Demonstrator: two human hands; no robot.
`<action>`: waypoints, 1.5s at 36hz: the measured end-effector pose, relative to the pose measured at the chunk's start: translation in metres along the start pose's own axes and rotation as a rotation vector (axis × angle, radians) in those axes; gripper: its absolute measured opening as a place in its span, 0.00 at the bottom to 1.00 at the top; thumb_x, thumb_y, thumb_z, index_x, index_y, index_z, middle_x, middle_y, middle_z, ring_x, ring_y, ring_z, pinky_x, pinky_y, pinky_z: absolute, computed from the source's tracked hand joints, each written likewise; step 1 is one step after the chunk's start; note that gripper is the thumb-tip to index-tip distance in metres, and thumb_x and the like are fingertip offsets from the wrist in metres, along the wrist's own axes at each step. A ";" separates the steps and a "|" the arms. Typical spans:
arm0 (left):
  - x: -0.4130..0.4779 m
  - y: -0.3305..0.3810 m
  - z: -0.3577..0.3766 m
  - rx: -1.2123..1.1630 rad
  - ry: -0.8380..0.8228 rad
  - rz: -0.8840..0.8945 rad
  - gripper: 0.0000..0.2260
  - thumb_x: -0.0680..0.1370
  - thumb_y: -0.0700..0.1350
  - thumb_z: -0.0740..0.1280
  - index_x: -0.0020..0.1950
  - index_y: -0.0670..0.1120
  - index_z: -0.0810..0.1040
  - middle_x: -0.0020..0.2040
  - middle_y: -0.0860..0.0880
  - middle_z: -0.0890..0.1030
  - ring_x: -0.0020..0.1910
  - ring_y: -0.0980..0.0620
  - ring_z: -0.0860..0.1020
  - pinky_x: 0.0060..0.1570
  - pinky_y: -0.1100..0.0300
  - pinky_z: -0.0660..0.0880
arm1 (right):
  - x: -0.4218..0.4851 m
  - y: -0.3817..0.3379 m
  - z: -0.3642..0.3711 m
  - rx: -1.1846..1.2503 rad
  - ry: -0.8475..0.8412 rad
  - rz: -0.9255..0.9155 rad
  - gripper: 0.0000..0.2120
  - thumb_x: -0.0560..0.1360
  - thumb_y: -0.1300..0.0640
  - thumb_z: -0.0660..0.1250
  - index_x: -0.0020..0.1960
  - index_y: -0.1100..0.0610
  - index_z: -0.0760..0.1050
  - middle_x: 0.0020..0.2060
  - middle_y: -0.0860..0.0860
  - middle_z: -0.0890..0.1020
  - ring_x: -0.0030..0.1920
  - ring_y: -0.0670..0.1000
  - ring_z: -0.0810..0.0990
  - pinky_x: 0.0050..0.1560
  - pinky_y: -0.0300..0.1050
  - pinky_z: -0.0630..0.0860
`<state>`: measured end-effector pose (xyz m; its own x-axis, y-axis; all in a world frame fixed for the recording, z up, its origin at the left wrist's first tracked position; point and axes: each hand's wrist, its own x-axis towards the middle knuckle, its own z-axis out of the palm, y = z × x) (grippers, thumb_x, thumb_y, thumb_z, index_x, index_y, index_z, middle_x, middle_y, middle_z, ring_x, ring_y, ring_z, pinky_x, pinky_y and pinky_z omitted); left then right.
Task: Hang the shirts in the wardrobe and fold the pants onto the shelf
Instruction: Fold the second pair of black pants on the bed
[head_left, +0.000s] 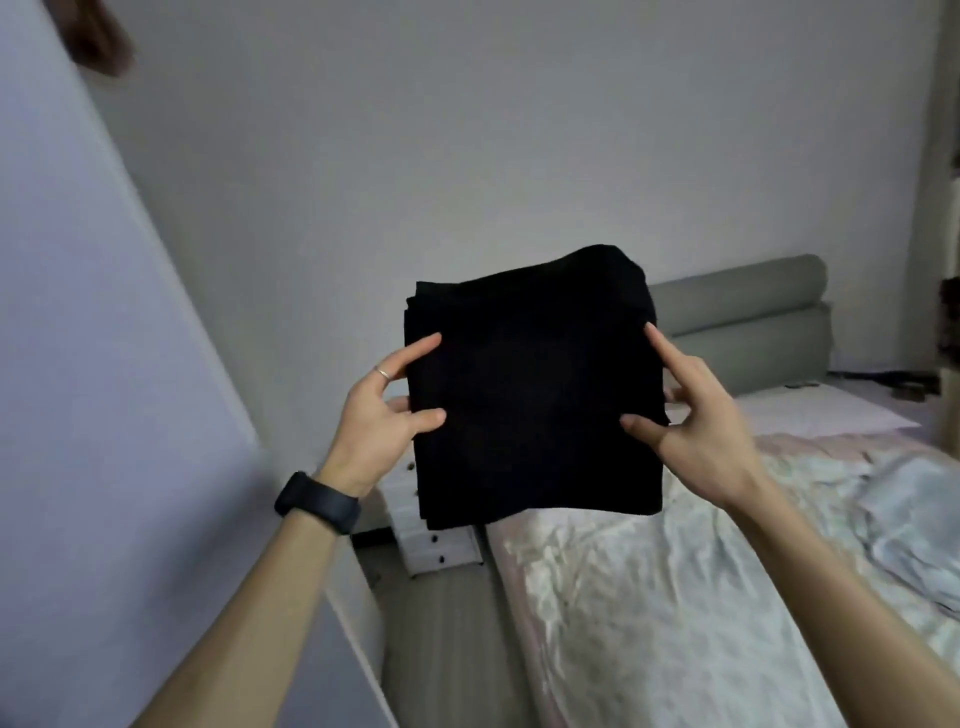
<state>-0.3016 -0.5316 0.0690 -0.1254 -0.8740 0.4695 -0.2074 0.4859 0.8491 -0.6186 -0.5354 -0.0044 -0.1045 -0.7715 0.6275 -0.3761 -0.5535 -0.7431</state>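
The folded black pants (535, 395) are held in the air between both hands, roughly at the centre of the view. The bundle forms a near-square stack of several layers, with its broad face turned toward the camera and its layered edges visible along the left side.

The left hand (384, 415) grips the left edge of the bundle. Its index finger and thumb lie on the near face, and at least one more finger shows at the edge behind the cloth. A thin ring (383, 372) sits on the index finger, and a black wristband (318, 501) circles the left wrist.

The right hand (696, 415) grips the right edge in the same manner: index finger extended along the upper right border, thumb pressed on the near face, remaining fingers partly hidden behind the fabric. Both forearms reach up from the lower corners of the view.

The bundle touches nothing but the hands. Behind and below it stands a small white drawer unit (436, 540) with dark knobs, next to the wall (467, 130). To the right lies a bed (701, 597) with a pale, wrinkled cover and a grey-green padded headboard (748, 312). A large white panel (104, 364) fills the left side. A blurred brown object (98, 36) at the upper left cannot be identified.
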 end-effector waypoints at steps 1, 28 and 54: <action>-0.006 0.009 -0.013 0.023 0.029 0.013 0.35 0.72 0.25 0.70 0.66 0.63 0.78 0.59 0.62 0.81 0.52 0.49 0.85 0.48 0.61 0.81 | 0.004 -0.011 0.009 0.020 -0.009 -0.026 0.47 0.71 0.64 0.77 0.76 0.30 0.60 0.58 0.27 0.72 0.57 0.32 0.74 0.58 0.35 0.75; -0.325 0.210 -0.267 0.533 0.982 -0.090 0.34 0.73 0.24 0.68 0.63 0.62 0.80 0.59 0.58 0.81 0.57 0.52 0.83 0.50 0.56 0.82 | -0.059 -0.306 0.331 0.669 -0.725 -0.389 0.41 0.76 0.62 0.73 0.78 0.34 0.58 0.58 0.28 0.69 0.58 0.35 0.73 0.60 0.34 0.72; -0.463 0.280 -0.603 0.629 1.437 -0.430 0.28 0.76 0.28 0.63 0.65 0.59 0.77 0.57 0.49 0.80 0.53 0.51 0.79 0.40 0.57 0.76 | -0.141 -0.630 0.687 0.687 -1.240 -0.389 0.38 0.74 0.68 0.73 0.79 0.49 0.63 0.69 0.53 0.72 0.69 0.56 0.74 0.68 0.48 0.73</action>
<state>0.2829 0.0036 0.2358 0.9277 -0.0511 0.3698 -0.3729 -0.1712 0.9119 0.2651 -0.2934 0.2153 0.8715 -0.1163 0.4763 0.3435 -0.5484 -0.7624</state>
